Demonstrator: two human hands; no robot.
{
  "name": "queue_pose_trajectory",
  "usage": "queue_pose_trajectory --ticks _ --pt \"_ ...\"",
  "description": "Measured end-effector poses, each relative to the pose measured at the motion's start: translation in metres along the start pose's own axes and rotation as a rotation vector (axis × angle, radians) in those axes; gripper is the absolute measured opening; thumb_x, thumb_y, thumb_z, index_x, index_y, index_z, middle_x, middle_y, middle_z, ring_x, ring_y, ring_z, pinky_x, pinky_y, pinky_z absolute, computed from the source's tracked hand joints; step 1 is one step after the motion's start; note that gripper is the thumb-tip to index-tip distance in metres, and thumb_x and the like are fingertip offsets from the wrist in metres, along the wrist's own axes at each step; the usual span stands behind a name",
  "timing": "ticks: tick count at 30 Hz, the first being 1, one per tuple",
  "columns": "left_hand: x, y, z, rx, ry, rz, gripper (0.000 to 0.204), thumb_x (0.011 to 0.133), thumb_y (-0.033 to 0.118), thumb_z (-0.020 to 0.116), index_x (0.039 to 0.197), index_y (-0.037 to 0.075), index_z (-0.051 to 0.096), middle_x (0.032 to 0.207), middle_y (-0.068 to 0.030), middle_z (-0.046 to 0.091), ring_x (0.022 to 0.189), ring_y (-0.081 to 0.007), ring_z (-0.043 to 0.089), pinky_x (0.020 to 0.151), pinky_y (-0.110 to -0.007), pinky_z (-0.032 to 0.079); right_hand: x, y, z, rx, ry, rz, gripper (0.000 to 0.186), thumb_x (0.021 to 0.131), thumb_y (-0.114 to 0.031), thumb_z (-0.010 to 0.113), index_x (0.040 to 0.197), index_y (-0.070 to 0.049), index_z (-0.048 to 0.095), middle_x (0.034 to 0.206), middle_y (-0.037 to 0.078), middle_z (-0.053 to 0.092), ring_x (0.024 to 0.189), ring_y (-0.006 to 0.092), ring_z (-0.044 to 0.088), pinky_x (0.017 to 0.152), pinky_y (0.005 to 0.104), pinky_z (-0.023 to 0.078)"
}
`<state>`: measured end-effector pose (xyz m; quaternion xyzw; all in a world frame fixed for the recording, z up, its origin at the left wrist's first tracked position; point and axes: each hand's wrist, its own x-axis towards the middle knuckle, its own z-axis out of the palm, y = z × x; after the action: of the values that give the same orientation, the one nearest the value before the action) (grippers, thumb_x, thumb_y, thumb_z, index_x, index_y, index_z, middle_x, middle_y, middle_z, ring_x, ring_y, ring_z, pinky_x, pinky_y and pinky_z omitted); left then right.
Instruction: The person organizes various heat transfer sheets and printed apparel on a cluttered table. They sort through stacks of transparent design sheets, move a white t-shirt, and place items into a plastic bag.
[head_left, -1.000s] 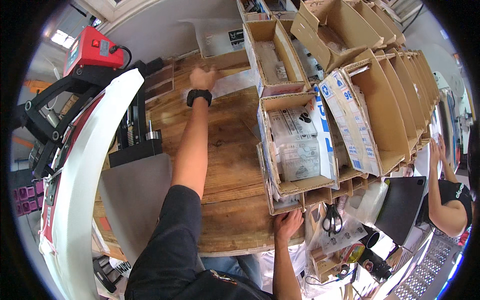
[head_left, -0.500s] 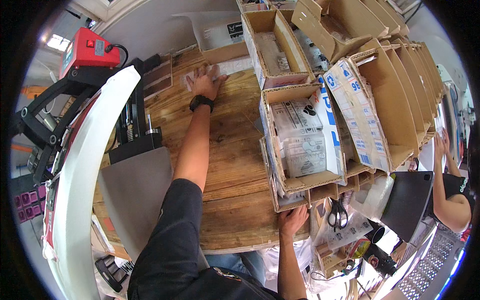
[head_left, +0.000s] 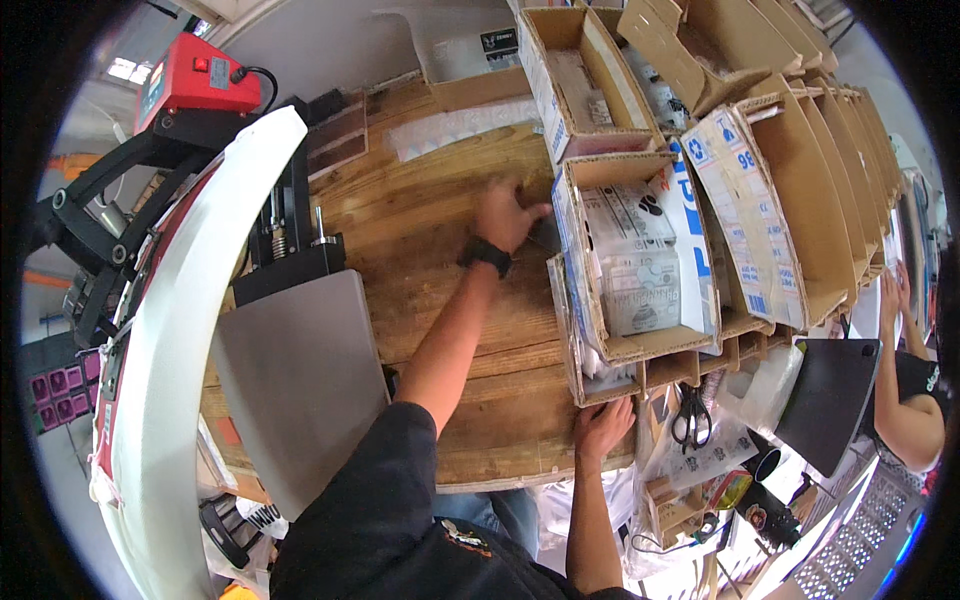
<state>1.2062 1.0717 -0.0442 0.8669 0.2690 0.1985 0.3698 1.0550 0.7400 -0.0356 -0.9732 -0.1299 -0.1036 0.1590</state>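
My left hand (head_left: pixel 508 217), with a black watch (head_left: pixel 485 256) on its wrist, is over the middle of the wooden table (head_left: pixel 440 240). Its thumb points right, toward a small dark thing (head_left: pixel 543 236) beside the cardboard boxes; motion smears the other fingers, so what they hold, if anything, is unclear. At the table's front edge my right hand (head_left: pixel 603 428) rests open, fingertips against the lower edge of the cardboard organizer (head_left: pixel 655 372). Above it, an open cardboard box (head_left: pixel 640 345) holds printed clear sheets (head_left: pixel 640 290). A clear plastic strip (head_left: pixel 460 128) lies along the table's far side.
At the left stands a heat press with a red control box (head_left: pixel 212 75), white-covered upper part (head_left: pixel 190 300) and grey lower plate (head_left: pixel 300 370). More cardboard dividers (head_left: pixel 840 190) fill the right. Black scissors (head_left: pixel 691 417) hang below them. Another person's arm (head_left: pixel 890 350) is at far right.
My left hand has left the clear strip and moved right and nearer, toward the boxes. My right hand stays by the organizer's edge. The whole view has shifted slightly.
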Motion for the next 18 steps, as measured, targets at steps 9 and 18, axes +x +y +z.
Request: queue_pose_trajectory --ticks 9,18 --pt "0.107 -0.046 -0.024 -0.506 0.208 -0.182 0.061 0.072 0.034 0.082 0.108 -0.009 0.059 0.096 -0.0154 0.066 0.081 -0.0236 0.063 0.076 -0.034 0.051 -0.004 0.001 0.006 0.018 -0.026 0.04 0.011 0.079 -0.012 0.055 0.081 -0.004 0.049 0.077 0.016 0.048 0.076 0.036 0.05 0.066 0.0447 0.036" --pt "0.044 -0.015 -0.006 0.253 0.253 0.234 0.043 0.081 0.028 0.069 0.106 -0.005 0.057 0.107 -0.0241 0.057 0.101 -0.0373 0.055 0.087 -0.045 0.044 0.004 0.004 -0.002 0.084 -0.053 0.089 0.012 0.074 -0.009 0.058 0.085 -0.007 0.053 0.081 0.011 0.051 0.077 0.0305 0.052 0.067 0.0408 0.037"
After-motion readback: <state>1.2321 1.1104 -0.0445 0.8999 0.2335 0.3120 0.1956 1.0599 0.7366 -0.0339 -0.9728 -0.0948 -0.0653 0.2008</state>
